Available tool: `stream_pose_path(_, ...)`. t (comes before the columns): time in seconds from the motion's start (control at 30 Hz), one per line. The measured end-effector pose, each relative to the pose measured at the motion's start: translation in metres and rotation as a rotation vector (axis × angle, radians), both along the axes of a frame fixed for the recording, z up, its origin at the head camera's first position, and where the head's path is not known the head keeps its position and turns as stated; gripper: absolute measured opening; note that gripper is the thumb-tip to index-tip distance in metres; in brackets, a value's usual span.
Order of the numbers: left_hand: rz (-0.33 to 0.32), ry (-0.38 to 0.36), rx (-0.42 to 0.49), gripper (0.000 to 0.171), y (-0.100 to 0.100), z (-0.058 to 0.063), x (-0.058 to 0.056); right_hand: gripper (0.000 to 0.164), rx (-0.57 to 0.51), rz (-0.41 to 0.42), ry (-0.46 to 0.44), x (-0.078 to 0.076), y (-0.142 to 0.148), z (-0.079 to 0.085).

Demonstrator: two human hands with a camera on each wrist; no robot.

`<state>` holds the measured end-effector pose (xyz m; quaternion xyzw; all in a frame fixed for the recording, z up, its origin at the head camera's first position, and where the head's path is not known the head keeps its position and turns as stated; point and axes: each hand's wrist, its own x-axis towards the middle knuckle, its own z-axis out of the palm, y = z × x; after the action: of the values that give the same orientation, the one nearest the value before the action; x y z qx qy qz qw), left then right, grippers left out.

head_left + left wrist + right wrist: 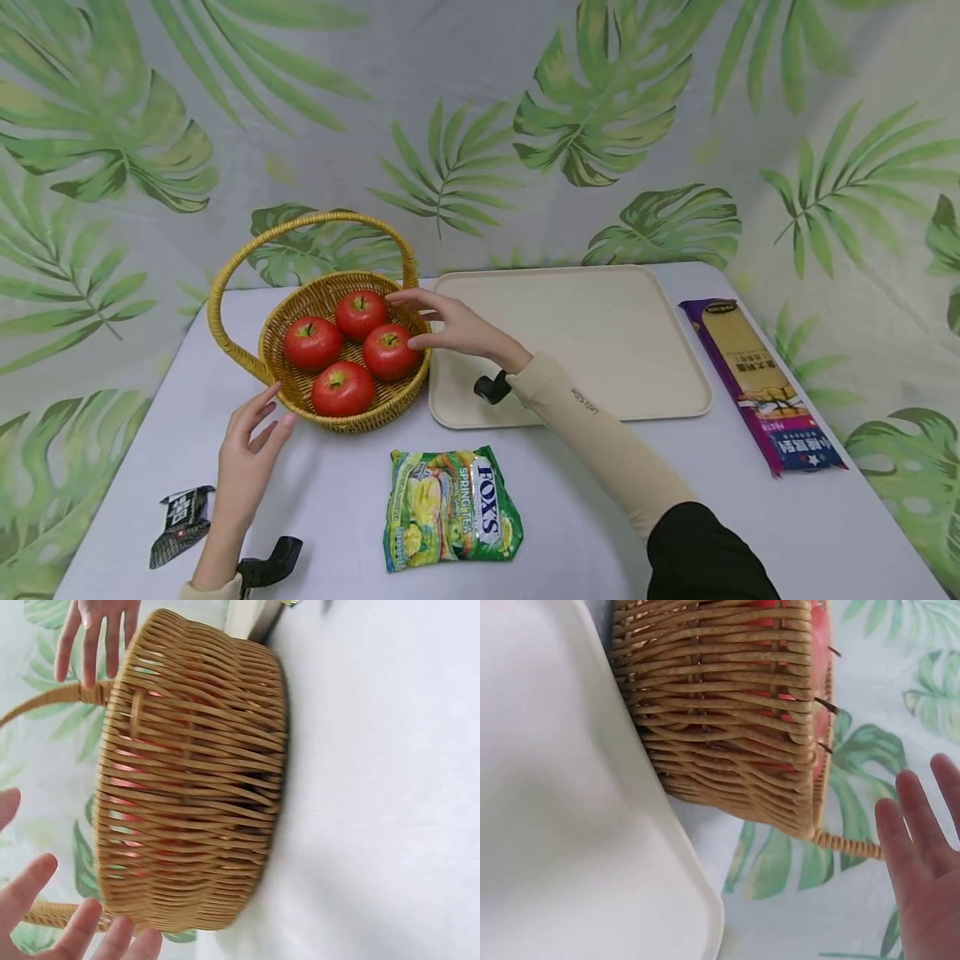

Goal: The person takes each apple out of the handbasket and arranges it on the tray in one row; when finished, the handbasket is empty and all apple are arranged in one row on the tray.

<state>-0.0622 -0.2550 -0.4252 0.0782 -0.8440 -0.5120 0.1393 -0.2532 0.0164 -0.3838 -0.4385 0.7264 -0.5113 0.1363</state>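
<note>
A round wicker basket (363,423) with a tall arched handle (300,221) holds several red apples (342,389). At its near left side, my left hand (251,442) has spread, slightly bent fingers with nothing between them; the fingertips are close to the handle's base. My right hand (461,327) reaches over the right rim from across the tray, its fingertips overlapping the rim and the rightmost apple in the head view. The right wrist view shows those fingers (922,817) straight, above the basket's rim. Woven side strands (187,780) partly hide the apples in the left wrist view.
Right of the basket lies a beige tray (585,333). A green Fox's candy bag (452,508) lies in front, a small black packet (182,521) at the left, and a long purple noodle pack (765,383) at the right edge. Leaf-patterned cloth (480,125) hangs behind.
</note>
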Motion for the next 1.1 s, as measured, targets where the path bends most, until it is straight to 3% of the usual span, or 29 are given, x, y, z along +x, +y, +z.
stream_pose_path(0.13, -0.011, -0.068, 0.054, 0.052, -0.005, -0.01, -0.004, 0.058, 0.068, 0.072, -0.038, -0.006, -0.016, -0.002)
stream_pose_path(0.3, -0.103, -0.153, 0.125, 0.067, -0.009, -0.019, -0.016, 0.058, 0.223, 0.137, -0.073, -0.011, -0.032, -0.001)
stream_pose_path(0.53, -0.155, -0.211, 0.165, 0.079, -0.005, -0.021, -0.027, 0.057, 0.385, 0.188, -0.024, -0.014, -0.049, -0.005)
stream_pose_path(0.9, -0.153, -0.217, 0.204, 0.078, -0.002, -0.024, -0.029, 0.054, 0.599, 0.098, 0.022, -0.011, -0.061, -0.008)
stream_pose_path(1.1, -0.144, -0.225, 0.227, 0.079, -0.002, -0.025, -0.031, 0.059, 0.7, 0.045, 0.14, -0.005, -0.065, -0.01)
